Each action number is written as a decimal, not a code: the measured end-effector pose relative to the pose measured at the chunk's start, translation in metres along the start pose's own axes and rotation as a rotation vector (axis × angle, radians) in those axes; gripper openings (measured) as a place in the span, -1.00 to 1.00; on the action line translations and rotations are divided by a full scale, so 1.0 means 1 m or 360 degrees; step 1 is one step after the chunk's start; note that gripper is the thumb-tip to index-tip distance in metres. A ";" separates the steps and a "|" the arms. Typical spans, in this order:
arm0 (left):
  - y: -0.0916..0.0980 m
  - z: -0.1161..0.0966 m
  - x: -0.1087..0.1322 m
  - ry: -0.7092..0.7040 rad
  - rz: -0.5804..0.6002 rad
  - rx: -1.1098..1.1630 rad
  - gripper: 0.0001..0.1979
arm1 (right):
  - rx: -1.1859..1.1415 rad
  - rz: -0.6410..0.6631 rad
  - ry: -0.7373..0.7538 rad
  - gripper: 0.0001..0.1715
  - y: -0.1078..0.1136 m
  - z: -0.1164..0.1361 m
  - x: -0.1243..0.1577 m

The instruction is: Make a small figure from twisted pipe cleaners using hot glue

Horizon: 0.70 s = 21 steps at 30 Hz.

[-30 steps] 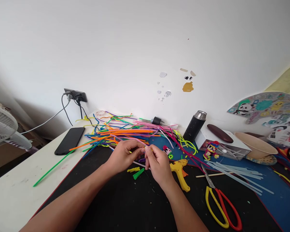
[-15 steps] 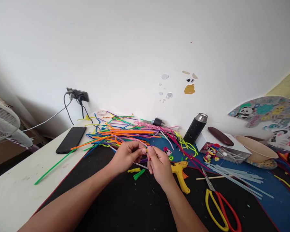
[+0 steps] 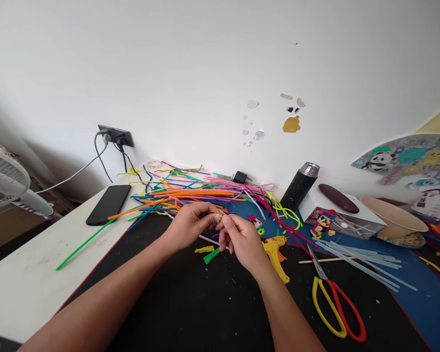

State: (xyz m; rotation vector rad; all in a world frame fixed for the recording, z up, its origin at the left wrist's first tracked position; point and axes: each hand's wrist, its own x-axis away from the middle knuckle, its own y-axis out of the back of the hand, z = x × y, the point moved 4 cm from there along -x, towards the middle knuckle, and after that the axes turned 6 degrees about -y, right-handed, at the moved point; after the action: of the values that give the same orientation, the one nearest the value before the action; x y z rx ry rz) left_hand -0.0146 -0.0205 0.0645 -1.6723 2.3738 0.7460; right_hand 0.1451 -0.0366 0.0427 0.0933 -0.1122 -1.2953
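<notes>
My left hand [image 3: 192, 226] and my right hand [image 3: 244, 244] meet over the black mat [image 3: 183, 313], fingertips closed in a pinch. Between them is a tiny yellow piece [image 3: 220, 218], mostly hidden by the fingers; it looks like pipe cleaner. Just below the hands lie a short yellow pipe cleaner bundle [image 3: 204, 249] and a green one [image 3: 211, 255]. A yellow glue gun [image 3: 277, 256] rests to the right of my right hand. Behind the hands spreads a pile of coloured pipe cleaners [image 3: 201, 193].
Scissors [image 3: 327, 288] with yellow and red handles lie at right, near pale glue sticks [image 3: 366, 264]. Further back stand a black flask [image 3: 300, 186], a small figure [image 3: 323, 224], a white box [image 3: 355, 222] and a bowl [image 3: 391, 215]. A phone [image 3: 109, 204] lies at left.
The camera has tipped slightly downward, so everything sits higher in the picture. Both hands stay together at the yellow piece, with only small finger movements.
</notes>
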 end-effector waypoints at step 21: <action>0.005 0.016 -0.003 0.0166 -0.0026 -0.0272 -0.74 | -0.0991 -0.0808 0.0101 -0.46 0.059 0.021 0.003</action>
State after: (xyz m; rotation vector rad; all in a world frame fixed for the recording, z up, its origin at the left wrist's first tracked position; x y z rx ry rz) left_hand -0.0210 -0.0091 0.0529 -1.8364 2.4231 0.9035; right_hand 0.1997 -0.0236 0.0714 -0.3935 0.3942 -1.7760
